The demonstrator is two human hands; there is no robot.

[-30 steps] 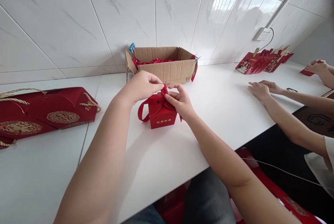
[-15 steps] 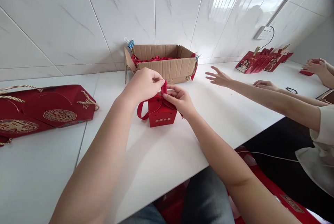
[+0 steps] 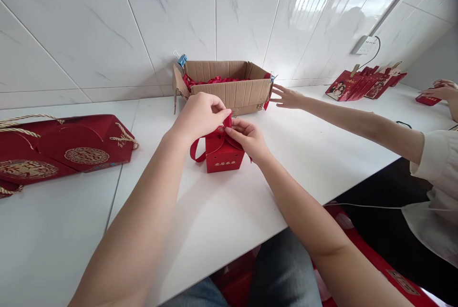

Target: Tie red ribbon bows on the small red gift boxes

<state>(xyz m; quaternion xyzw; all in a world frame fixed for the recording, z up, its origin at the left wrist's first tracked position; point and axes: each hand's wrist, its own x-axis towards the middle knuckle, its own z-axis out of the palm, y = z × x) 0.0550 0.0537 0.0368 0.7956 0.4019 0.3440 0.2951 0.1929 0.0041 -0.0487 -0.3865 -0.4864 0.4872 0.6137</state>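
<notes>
In front of me a small red gift box point(image 3: 224, 158) with gold lettering stands upright on the white table. A red ribbon point(image 3: 197, 152) is on its top, one loop hanging out at the left side. My left hand point(image 3: 207, 114) is closed above the box, pinching the ribbon between thumb and finger. At the right of the top, my right hand point(image 3: 248, 138) pinches the ribbon low down, close to the lid. The knot area is partly hidden by my fingers.
Behind the gift box stands an open cardboard box point(image 3: 232, 95) of red ribbons, with a co-worker's hand point(image 3: 286, 97) at its right end. Large red boxes with rope handles point(image 3: 96, 147) stand at left. Red bags point(image 3: 354, 84) lean by the wall at right.
The co-worker's arm has reached left to the cardboard box. My hands keep almost the same pinch on the ribbon; the whole view has shifted slightly.
</notes>
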